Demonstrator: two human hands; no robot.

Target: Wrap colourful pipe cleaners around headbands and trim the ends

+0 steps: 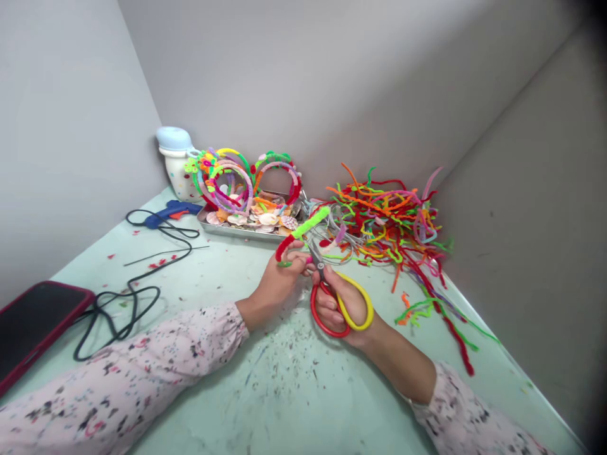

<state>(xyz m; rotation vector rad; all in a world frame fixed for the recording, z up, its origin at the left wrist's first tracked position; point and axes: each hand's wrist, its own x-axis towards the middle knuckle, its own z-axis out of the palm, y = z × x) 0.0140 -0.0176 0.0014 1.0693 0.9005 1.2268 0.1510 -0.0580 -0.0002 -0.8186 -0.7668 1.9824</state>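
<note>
Room between the sleeves (pixel 175 354), scissors (pixel 321 266) and tray (pixel 232 231) beyond

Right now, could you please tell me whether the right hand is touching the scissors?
Touching: the head view shows the right hand gripping the scissors by their red and yellow handles.

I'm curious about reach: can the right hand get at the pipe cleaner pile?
Probably yes: the right hand holds scissors, but the way to the pipe cleaner pile looks free.

1. The camera rides on the person's head — at six o'clock, tipped forward and down.
2. It sits near — table (pixel 265 417) below, left hand (pixel 279 281) and right hand (pixel 349 296) towards twelve, wall (pixel 294 82) beyond.
</note>
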